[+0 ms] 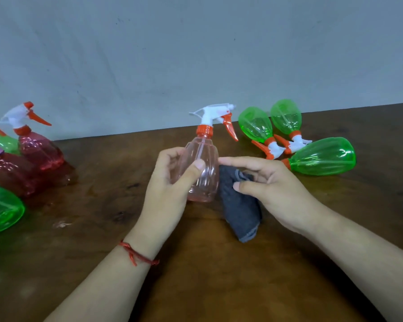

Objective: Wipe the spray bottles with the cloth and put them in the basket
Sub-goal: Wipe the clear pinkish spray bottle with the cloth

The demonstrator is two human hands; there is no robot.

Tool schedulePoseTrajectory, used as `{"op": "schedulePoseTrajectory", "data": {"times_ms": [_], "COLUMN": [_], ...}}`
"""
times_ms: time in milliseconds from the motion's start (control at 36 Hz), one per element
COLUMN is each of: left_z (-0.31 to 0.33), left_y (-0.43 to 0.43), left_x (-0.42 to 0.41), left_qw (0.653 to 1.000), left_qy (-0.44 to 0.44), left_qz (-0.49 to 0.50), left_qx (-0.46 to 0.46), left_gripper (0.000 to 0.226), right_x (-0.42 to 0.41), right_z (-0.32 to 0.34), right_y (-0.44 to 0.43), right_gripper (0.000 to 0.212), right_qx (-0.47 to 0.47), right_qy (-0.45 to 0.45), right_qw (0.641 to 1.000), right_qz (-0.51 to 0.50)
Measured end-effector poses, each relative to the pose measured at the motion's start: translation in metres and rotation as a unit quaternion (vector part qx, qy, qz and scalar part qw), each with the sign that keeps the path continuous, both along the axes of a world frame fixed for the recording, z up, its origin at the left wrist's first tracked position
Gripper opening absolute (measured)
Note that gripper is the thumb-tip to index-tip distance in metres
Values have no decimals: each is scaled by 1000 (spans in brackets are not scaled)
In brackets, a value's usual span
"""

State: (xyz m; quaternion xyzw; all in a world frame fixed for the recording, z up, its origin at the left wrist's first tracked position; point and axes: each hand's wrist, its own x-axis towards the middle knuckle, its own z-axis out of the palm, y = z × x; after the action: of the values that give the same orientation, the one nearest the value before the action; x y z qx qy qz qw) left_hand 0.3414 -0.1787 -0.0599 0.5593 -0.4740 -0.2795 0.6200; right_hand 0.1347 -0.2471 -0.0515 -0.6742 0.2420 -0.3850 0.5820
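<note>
The pale pink spray bottle [205,149] stood nearly upright in the middle of the view, over the brown wooden table [102,182], its long axis close to vertical. Its white spray head [213,112] pointed right, and the orange trigger [229,126] hung down on that same side. Whether its base touched the table could not be told. The body was clear, thin plastic with lengthwise ribs, narrowing to an orange screw collar [204,130].

The left hand [170,187] gripped the bottle's body, fingers curled behind it and the thumb pressed across the front. The right hand [279,189] pinched a dark grey cloth [240,210] between thumb and curled fingers, while its straight forefinger touched the bottle's right side. The cloth hung soft and folded, lying against the bottle.

To the right, three glossy green spray bottles lay on their sides: two [256,124] [286,115] with bases toward the grey wall [196,54], the third [323,156] with its base pointing right. At the left edge stood a cluster of bottles — a red one [39,147] with its trigger pointing right, and a green one [0,210] nearer. A red string bracelet [137,254] circled the left wrist.
</note>
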Motion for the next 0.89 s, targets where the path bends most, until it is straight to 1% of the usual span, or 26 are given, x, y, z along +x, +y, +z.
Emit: {"op": "schedulePoseTrajectory", "data": {"times_ms": [111, 194, 250, 306, 389, 500, 611, 694, 806, 889], "left_z": [10, 25, 34, 40, 46, 52, 50, 42, 29, 19], "left_y": [5, 16, 29, 47, 83, 131, 177, 216, 264, 288], "left_x": [6, 8, 14, 27, 51, 85, 126, 151, 171, 180], "left_qw": [995, 993, 992, 990, 988, 976, 962, 948, 926, 913], "left_qy": [-73, -81, -86, -82, -66, -97, -124, -138, -153, -155], "left_qz": [63, 81, 95, 112, 137, 192, 243, 287, 343, 375], "left_qx": [1, 17, 18, -2, -27, -38, -7, 11, 28, 44], "left_gripper": [47, 44, 44, 43, 44, 46, 48, 51, 53, 58], "right_x": [11, 21, 30, 42, 68, 112, 164, 202, 245, 265], "right_z": [11, 26, 37, 48, 63, 72, 76, 74, 69, 64], "right_y": [16, 29, 39, 52, 74, 102, 128, 151, 180, 194], "right_gripper": [62, 70, 73, 74, 74, 75, 68, 68, 69, 67], "right_qx": [-4, -40, -52, -72, -100, -142, -136, -133, -167, -183], "right_qy": [21, 67, 93, 115, 126, 153, 168, 197, 224, 235], "right_qw": [1000, 997, 994, 991, 987, 976, 971, 962, 940, 929], "right_qz": [-14, -29, -22, -6, 18, 58, 107, 134, 195, 219]}}
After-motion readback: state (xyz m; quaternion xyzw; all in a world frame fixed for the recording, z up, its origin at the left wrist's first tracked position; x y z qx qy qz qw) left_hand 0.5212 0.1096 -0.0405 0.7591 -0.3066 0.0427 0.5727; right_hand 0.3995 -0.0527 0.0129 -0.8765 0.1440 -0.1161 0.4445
